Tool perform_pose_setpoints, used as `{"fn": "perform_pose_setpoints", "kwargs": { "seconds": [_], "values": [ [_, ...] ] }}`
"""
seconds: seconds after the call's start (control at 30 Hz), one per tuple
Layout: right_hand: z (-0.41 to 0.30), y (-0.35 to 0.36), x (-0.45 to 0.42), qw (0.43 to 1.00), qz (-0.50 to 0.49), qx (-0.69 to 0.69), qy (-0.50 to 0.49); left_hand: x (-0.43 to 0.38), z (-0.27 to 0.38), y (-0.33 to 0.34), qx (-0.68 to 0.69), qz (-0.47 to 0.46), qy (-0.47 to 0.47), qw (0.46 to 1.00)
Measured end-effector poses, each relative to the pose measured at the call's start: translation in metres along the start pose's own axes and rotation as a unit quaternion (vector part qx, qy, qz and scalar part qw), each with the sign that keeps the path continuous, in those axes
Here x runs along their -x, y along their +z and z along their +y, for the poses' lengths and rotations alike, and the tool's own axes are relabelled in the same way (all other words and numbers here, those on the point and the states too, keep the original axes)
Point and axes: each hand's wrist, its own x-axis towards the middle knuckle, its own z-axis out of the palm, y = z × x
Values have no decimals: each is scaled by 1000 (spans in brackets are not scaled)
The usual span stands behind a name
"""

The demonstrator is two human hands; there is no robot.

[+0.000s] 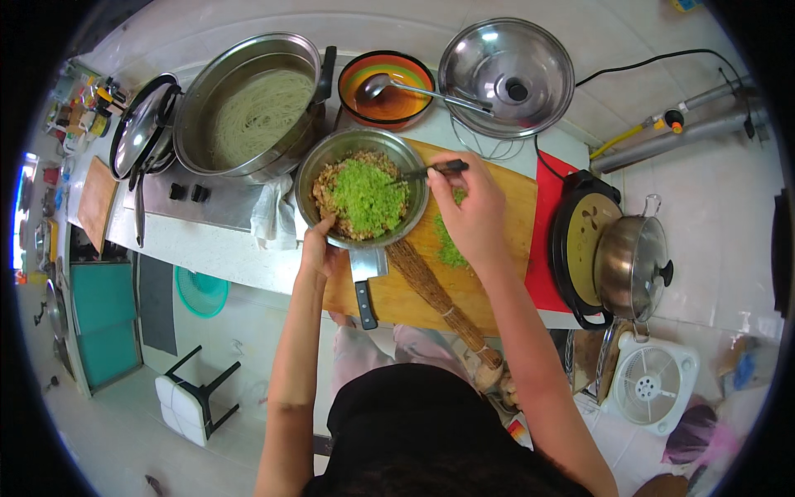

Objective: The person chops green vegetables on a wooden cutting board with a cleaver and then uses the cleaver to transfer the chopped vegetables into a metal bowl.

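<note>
My left hand (320, 248) grips the near rim of a steel mixing bowl (415, 217). Brown minced filling (322, 186) lies in the bowl, heaped with finely chopped green vegetable (366, 196). Dark chopsticks (444, 169) are in my right hand (469, 205), their tips over the bowl's right side. Beneath and right of the bowl is a wooden cutting board (509, 205), with more chopped green (450, 239) partly hidden by my right hand. A cleaver (366, 292) with a black handle lies at the board's left, its blade partly under the bowl. Beside it rests a bundled twig brush (438, 292).
Behind stand a large steel pot (186, 136) with noodles in liquid, an orange bowl (413, 115) with a ladle across it, and a steel lid (546, 62). A black electric pan (562, 248) and a lidded pot (612, 267) stand right. A white cloth (273, 214) hangs over the counter edge.
</note>
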Motion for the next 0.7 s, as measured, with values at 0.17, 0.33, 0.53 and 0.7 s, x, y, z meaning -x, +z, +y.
{"fn": "perform_pose_setpoints", "kwargs": {
  "seconds": [0.17,0.33,0.53,0.7],
  "values": [
    [15,-6,-18,997,-34,-67,-20,0,6,17,-65,74,24,995],
    [48,4,-19,991,-122,-45,-12,31,0,12,-224,125,99,962],
    [63,7,-29,976,-202,-24,81,32,-5,10,-230,95,166,954],
    [36,-22,-28,979,-186,13,77,35,-20,16,-170,108,154,967]
  ]
}}
